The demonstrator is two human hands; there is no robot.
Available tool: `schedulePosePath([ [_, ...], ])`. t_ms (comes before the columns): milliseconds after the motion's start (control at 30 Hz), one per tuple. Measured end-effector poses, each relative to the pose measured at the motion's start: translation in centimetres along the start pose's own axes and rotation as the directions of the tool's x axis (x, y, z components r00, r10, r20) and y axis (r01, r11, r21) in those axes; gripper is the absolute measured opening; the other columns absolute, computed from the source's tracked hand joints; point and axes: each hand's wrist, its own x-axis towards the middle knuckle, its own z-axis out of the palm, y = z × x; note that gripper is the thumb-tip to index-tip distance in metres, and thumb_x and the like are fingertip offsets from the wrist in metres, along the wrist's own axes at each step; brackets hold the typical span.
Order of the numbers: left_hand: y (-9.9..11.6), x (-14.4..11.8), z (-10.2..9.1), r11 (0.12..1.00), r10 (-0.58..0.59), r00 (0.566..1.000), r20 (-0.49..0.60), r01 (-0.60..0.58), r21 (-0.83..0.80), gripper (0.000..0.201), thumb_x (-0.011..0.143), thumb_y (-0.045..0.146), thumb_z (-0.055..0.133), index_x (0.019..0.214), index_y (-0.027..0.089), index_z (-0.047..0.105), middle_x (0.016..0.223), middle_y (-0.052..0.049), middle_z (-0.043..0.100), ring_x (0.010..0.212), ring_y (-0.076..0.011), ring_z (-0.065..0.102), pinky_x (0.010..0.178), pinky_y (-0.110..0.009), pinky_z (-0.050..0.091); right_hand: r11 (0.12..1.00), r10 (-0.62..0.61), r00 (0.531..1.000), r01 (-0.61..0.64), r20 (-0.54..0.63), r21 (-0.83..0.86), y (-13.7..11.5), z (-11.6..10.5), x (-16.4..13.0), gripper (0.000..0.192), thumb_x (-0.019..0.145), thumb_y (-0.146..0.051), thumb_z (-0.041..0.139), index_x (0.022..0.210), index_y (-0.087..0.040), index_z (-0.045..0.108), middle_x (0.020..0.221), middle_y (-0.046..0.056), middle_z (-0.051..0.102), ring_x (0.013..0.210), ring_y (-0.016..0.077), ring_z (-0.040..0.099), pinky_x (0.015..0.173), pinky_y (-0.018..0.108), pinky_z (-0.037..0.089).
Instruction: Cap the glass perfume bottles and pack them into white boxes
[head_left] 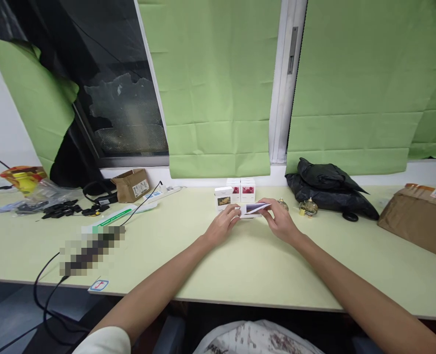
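Note:
A small white box with a dark purplish area on top is between my hands, just above the table. My left hand grips its left end with bent fingers. Thumb and fingers of my right hand pinch a raised, slanted flap or side at the right. Right behind them stands a white box with a yellow picture, and more white boxes with red pictures stand against the wall. A gold-and-glass bottle sits to the right of my right hand; a similar one is partly hidden behind that hand.
Black plastic bags lie at the back right, beside a brown carton. At the left are a small open cardboard box, black parts, cables and a blurred-out object. Green curtains hang behind the table.

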Motion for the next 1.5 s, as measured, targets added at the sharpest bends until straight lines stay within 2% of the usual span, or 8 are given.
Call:
schedulePosePath([
  [267,-0.21,-0.12,0.2,0.999,0.048,0.998,-0.041,-0.049,-0.024,0.025,0.106,0.017,0.047,0.13,0.024,0.042,0.132,-0.012,0.062,0.125,-0.0223,0.064,0.098,-0.043,0.058,0.989,-0.151,0.987,0.151,0.055,0.012,-0.39,0.03,0.3,0.019,0.106,-0.027,0.051,0.122,-0.027,0.062,0.125,0.013,0.068,0.116,0.0293,0.065,0.095,0.049,0.055],
  [400,-0.57,-0.26,0.29,0.995,0.097,0.995,-0.025,-0.098,-0.007,0.029,0.105,0.014,0.047,0.132,0.024,0.04,0.135,-0.013,0.061,0.13,-0.0234,0.061,0.098,-0.043,0.057,0.987,-0.149,0.985,0.154,0.082,-0.047,-0.29,-0.37,0.43,0.015,0.106,-0.027,0.053,0.114,-0.026,0.066,0.117,0.012,0.066,0.107,0.027,0.065,0.089,0.043,0.055],
  [600,-0.86,-0.34,0.31,0.98,0.185,0.983,-0.016,-0.184,0.077,0.039,0.106,0.015,0.047,0.14,0.028,0.034,0.136,-0.013,0.057,0.122,-0.0213,0.065,0.087,-0.037,0.059,0.982,-0.106,0.985,0.126,0.139,-0.142,-0.26,-0.55,0.29,0.015,0.106,-0.029,0.051,0.112,-0.024,0.063,0.098,0.008,0.061,0.087,0.024,0.062,0.077,0.036,0.051],
  [800,-0.85,-0.6,0.16,0.972,0.131,0.99,0.049,-0.138,0.188,0.034,0.106,0.017,0.045,0.137,0.031,0.046,0.135,-0.01,0.054,0.11,-0.0188,0.066,0.081,-0.031,0.057,0.958,-0.112,0.981,0.148,0.157,-0.244,-0.26,-0.1,0.17,0.019,0.107,-0.028,0.047,0.106,-0.025,0.065,0.105,0.009,0.061,0.09,0.0233,0.061,0.076,0.035,0.052],
  [1033,-0.78,-0.54,-0.08,0.98,0.101,0.993,0.063,-0.11,0.163,0.031,0.106,0.018,0.044,0.135,0.027,0.05,0.131,-0.01,0.055,0.11,-0.02,0.064,0.083,-0.033,0.057,0.919,-0.159,0.963,0.225,0.218,-0.323,0.19,-0.06,-0.3,0.028,0.106,-0.019,0.044,0.118,-0.029,0.068,0.121,0.009,0.062,0.1,0.0236,0.059,0.078,0.034,0.05],
  [1267,-0.58,-0.64,-0.02,0.975,0.072,0.995,0.073,-0.085,0.203,0.027,0.106,0.019,0.045,0.129,0.025,0.058,0.134,-0.011,0.057,0.109,-0.0209,0.064,0.089,-0.036,0.057,0.899,-0.188,0.956,0.26,0.225,-0.354,-0.33,-0.4,0.23,0.02,0.105,-0.024,0.054,0.097,-0.026,0.073,0.091,0.007,0.059,0.084,0.0218,0.051,0.068,0.031,0.039],
  [1400,-0.71,-0.69,0.14,0.971,0.089,0.995,0.051,-0.098,0.22,0.026,0.107,0.022,0.045,0.128,0.025,0.06,0.134,-0.012,0.058,0.11,-0.022,0.065,0.088,-0.037,0.058,0.903,-0.186,0.954,0.26,0.233,-0.342,-0.44,-0.45,0.37,0.024,0.107,-0.031,0.053,0.098,-0.024,0.074,0.089,0.008,0.061,0.082,0.0214,0.053,0.069,0.032,0.039],
  [1500,-0.84,-0.72,0.3,0.963,0.104,0.994,0.044,-0.112,0.246,0.024,0.106,0.021,0.046,0.126,0.024,0.059,0.131,-0.013,0.058,0.108,-0.022,0.066,0.084,-0.036,0.059,0.933,-0.167,0.949,0.24,0.266,-0.27,-0.11,-0.21,0.11,0.031,0.11,-0.036,0.047,0.102,-0.024,0.075,0.086,0.007,0.067,0.08,0.0208,0.06,0.072,0.033,0.042],
])
